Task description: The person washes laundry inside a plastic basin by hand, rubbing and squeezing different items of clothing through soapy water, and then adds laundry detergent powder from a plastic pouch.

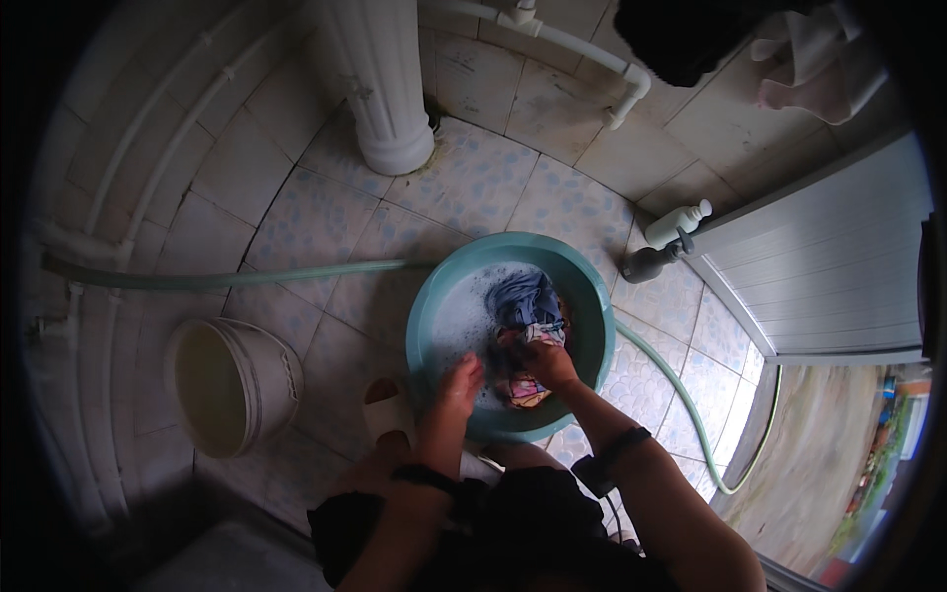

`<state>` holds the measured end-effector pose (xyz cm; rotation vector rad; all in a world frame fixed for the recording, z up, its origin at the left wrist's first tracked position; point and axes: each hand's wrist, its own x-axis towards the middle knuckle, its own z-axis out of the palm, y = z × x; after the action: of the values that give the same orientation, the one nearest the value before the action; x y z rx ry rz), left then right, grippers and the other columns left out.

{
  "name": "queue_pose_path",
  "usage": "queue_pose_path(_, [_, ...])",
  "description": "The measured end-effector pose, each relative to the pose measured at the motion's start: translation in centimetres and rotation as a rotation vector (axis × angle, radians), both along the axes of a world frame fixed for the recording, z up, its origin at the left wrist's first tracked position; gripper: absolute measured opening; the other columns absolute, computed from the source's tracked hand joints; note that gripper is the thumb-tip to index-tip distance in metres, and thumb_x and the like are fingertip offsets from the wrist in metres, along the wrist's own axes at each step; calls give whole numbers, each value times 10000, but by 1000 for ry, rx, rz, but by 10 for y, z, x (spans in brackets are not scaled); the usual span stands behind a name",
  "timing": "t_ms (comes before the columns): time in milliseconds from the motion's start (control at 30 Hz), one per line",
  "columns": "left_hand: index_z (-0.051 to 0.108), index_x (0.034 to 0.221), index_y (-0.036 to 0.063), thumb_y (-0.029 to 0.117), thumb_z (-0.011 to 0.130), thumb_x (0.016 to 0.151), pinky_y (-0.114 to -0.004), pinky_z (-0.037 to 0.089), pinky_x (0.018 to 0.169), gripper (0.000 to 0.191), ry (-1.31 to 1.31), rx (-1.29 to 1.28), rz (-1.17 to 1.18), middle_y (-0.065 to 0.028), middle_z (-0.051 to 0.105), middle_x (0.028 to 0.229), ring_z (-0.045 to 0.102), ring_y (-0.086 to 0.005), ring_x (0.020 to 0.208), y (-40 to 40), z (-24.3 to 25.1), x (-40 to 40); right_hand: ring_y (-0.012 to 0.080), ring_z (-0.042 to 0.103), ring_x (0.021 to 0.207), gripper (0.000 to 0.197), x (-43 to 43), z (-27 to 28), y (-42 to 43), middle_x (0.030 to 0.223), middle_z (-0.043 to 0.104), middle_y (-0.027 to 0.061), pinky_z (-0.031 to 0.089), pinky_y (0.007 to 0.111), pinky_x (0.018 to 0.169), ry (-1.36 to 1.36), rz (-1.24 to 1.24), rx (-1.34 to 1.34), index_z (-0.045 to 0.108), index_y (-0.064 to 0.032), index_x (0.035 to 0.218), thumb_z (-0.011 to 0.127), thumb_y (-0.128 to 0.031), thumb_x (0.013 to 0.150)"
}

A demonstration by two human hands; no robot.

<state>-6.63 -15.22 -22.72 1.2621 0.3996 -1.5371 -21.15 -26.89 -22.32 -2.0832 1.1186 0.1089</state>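
Note:
A round teal plastic basin [420,325] sits on the floor in front of me, holding sudsy water [459,311]. In its right half lies a wet heap of laundry: a dark blue cloth [527,296] at the far side and a multicoloured patterned garment [529,392] nearer me. My right hand [551,364] grips part of the patterned garment, its fingertips hidden in the folds. Over the basin's near left part is my left hand [462,381], holding nothing, its fingers loosely extended and apart from the cloth.
A white bucket [270,388] stands at left. A green hose [325,274] runs from the left wall to the basin; another stretch [684,392] leads towards the doorway. Two pump bottles [673,226] [651,263] stand by the door panel [821,274]. A white column [388,96] rises beyond.

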Motion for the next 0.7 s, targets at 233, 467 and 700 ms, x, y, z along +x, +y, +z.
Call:
queue_pose_path(233, [452, 1091, 75, 407, 538, 756, -327, 327, 881, 480, 70, -10, 81, -74, 467, 1088, 413, -203, 1049, -1, 1, 3, 102, 538, 702, 117, 28, 117, -23, 758, 565, 11, 425, 228, 637, -785, -455, 713, 561, -30, 839, 589, -86, 740])
queue_pose_path(467, [477, 1040, 59, 437, 446, 807, -292, 443, 742, 444, 816, -941, 192, -58, 549, 926, 537, -162, 840, -16, -12, 3, 226, 549, 668, 142, 83, 118, 40, 777, 563, 89, 434, 271, 599, -691, 40, 168, 548, -44, 836, 564, -167, 767])
queue_pose_path(700, [446, 1085, 45, 327, 392, 843, -301, 422, 785, 376, -45, -482, 389, -73, 501, 1029, 499, -171, 933, 3, -5, -7, 311, 544, 643, 248, 92, 90, 48, 789, 542, 161, 423, 395, 541, -509, 437, -519, 553, -49, 914, 525, -217, 733])
